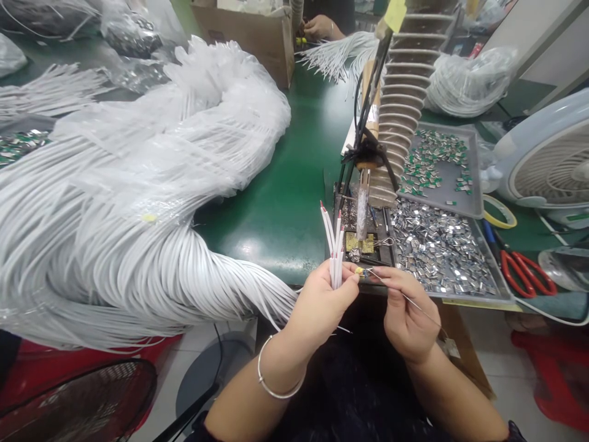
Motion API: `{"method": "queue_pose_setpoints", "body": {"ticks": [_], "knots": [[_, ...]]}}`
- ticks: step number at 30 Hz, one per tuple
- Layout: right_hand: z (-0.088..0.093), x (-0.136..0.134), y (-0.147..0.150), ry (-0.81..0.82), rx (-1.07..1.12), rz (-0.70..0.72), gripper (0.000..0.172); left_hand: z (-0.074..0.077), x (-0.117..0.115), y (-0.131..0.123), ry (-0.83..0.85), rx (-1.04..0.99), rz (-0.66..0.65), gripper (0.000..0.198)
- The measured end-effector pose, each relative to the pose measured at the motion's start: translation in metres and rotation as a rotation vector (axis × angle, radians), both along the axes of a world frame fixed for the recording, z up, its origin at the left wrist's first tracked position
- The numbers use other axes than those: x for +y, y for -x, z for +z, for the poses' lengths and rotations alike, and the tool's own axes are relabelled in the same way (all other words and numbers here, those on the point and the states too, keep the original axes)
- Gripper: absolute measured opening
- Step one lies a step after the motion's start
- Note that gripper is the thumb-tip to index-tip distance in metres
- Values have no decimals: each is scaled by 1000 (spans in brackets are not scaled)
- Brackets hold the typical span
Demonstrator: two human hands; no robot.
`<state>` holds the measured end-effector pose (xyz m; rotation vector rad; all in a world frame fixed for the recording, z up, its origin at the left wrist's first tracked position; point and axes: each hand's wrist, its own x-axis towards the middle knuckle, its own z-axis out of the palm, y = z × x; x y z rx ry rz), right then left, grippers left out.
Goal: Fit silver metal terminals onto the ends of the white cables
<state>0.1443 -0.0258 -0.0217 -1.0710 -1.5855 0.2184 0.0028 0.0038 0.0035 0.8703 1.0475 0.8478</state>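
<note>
My left hand (322, 304) is closed around a small bunch of white cables (335, 245) that stick up with red-tipped ends. It also pinches a small yellow-blue part (359, 271) at its fingertips. My right hand (405, 313) is closed on a thin solder wire (416, 305) whose tip meets that part. Both hands sit at the front edge of the green table (285, 209), just before a mounted soldering iron (363, 209) that points down at a small jig (360, 243).
A huge bundle of white cables (119, 202) under clear plastic fills the left. Grey trays of small metal parts (437, 245) lie to the right, with red scissors (524, 273), a tape roll (499, 210) and a fan (547, 162). Another person's hand (319, 27) works beyond a cardboard box (251, 34).
</note>
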Motion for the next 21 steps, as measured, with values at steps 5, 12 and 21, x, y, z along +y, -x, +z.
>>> {"method": "queue_pose_setpoints", "body": {"ticks": [5, 12, 21], "knots": [[6, 3, 0, 12, -64, -10, 25, 4, 3, -1, -8, -26, 14, 10], [13, 8, 3, -13, -118, -38, 24, 9, 7, -2, -30, -51, 47, 9], [18, 14, 5, -65, -138, -40, 25, 17, 11, -2, -19, -96, 72, 9]]}}
